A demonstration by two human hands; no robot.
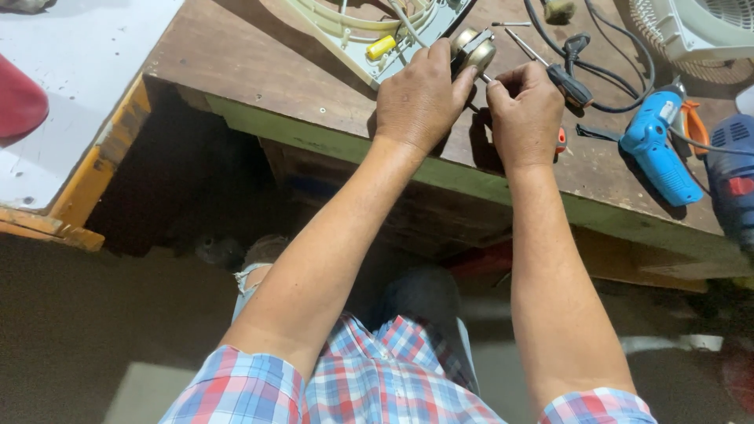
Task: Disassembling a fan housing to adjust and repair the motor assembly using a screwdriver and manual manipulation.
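L hand (420,98) is curled over a small round grey-metal motor (473,49) w/ a brassy end cap, fingers pressed together on its near side, thumb up against the casing. The motor sits at the edge of a cream plastic fan housing (369,35) on the worn brown wooden workbench (259,71), next to a small yellow cylindrical capacitor (382,46). R hand (525,114) is closed in a pinch on a thin metal shaft or tool tip beside the motor; what exactly it grips is hidden by the fingers.

Judgement: motor looks dense and rigid for its size, smooth casing prob. a bit slippery, so best gripped round the body, not by the wires, which look thin and easy to tear.

Nearby: black-handled screwdriver (561,74), black cable (613,74), blue plastic glue gun (656,145), white fan grille (699,31) at top R.
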